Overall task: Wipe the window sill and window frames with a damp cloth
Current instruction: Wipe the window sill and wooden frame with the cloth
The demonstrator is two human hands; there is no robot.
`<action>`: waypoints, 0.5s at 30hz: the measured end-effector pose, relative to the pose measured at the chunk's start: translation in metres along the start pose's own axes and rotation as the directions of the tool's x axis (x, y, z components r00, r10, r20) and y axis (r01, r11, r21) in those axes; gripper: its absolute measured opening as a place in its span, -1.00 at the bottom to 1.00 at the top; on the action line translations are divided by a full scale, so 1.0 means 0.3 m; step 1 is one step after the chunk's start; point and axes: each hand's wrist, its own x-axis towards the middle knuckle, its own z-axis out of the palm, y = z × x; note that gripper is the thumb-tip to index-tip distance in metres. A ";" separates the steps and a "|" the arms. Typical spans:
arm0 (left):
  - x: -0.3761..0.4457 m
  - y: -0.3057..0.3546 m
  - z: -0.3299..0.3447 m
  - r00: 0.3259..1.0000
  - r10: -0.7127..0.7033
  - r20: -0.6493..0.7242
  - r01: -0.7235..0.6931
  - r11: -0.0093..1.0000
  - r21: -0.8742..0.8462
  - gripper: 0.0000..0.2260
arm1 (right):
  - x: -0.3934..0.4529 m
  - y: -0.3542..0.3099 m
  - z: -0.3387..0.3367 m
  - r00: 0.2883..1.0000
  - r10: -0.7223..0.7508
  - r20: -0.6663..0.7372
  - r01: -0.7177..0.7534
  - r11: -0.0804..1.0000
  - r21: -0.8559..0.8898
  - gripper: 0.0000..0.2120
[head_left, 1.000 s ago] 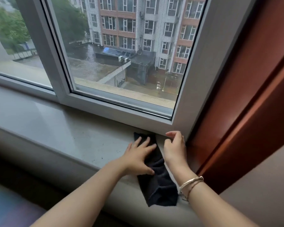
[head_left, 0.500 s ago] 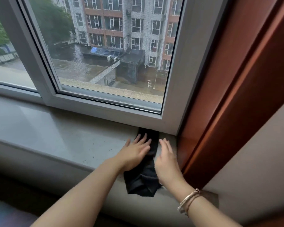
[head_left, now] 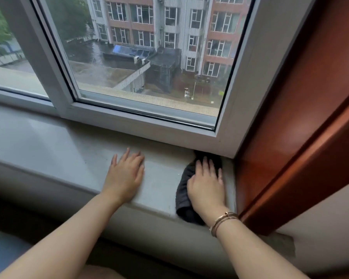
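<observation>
A dark cloth [head_left: 182, 195] lies on the pale grey window sill [head_left: 54, 150], in the right corner where the sill meets the white window frame [head_left: 141, 125]. My right hand [head_left: 207, 185] presses flat on the cloth with straight fingers and covers most of it. The cloth's front end hangs over the sill's edge. My left hand [head_left: 125, 174] rests flat on the bare sill, well left of the cloth, palm down with fingers spread.
A reddish-brown wooden side panel [head_left: 294, 121] rises just right of the cloth. The frame's upright bar [head_left: 46, 57] divides two panes. Two bracelets [head_left: 223, 219] circle my right wrist. The sill stretches away to the left.
My left hand has come off the cloth and moved left onto the bare sill. My right hand has moved onto the cloth and now presses it alone.
</observation>
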 end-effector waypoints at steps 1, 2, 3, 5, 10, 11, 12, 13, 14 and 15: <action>-0.005 -0.021 -0.001 1.000 -0.017 -0.010 0.017 1.000 0.000 -0.49 | -0.012 0.034 -0.005 0.997 0.082 0.004 -0.082 0.996 -0.024 -0.43; -0.006 -0.036 -0.004 0.999 -0.037 -0.024 0.037 0.999 -0.006 -0.52 | -0.025 0.064 -0.012 0.990 0.141 0.030 -0.139 0.989 -0.045 -0.45; -0.008 -0.053 -0.007 0.998 -0.060 -0.031 0.060 0.998 -0.012 -0.57 | -0.035 0.078 -0.015 0.983 0.172 0.064 -0.169 0.985 -0.045 -0.44; -0.012 -0.083 -0.016 0.997 -0.075 -0.017 0.075 0.997 -0.021 -0.61 | -0.029 0.071 -0.011 0.979 0.201 0.042 -0.200 0.980 -0.022 -0.35; -0.016 -0.141 -0.013 1.000 -0.025 -0.016 0.022 0.986 -0.166 -0.51 | 0.040 -0.071 0.030 0.989 0.142 0.043 -0.140 0.988 -0.058 -0.25; -0.015 -0.140 -0.010 0.999 -0.030 -0.035 0.023 0.980 -0.196 -0.53 | 0.050 -0.111 0.030 0.993 0.102 0.060 -0.097 0.992 -0.075 -0.21; -0.013 -0.139 -0.006 0.998 -0.037 -0.051 0.025 0.976 -0.215 -0.57 | 0.061 -0.155 0.037 0.995 0.051 0.085 -0.044 0.996 -0.082 -0.21; -0.012 -0.141 0.000 0.997 -0.042 -0.063 0.027 0.974 -0.224 -0.60 | 0.074 -0.205 0.049 0.995 -0.018 0.095 0.025 0.998 -0.065 -0.23; -0.012 -0.140 0.004 0.997 -0.040 -0.070 0.023 0.973 -0.230 -0.61 | 0.083 -0.251 0.063 0.990 -0.112 0.083 0.115 0.993 -0.037 -0.25; -0.012 -0.142 0.006 0.996 -0.034 -0.077 0.015 0.972 -0.235 -0.59 | 0.094 -0.296 0.074 0.972 -0.220 0.076 0.221 0.975 -0.009 -0.27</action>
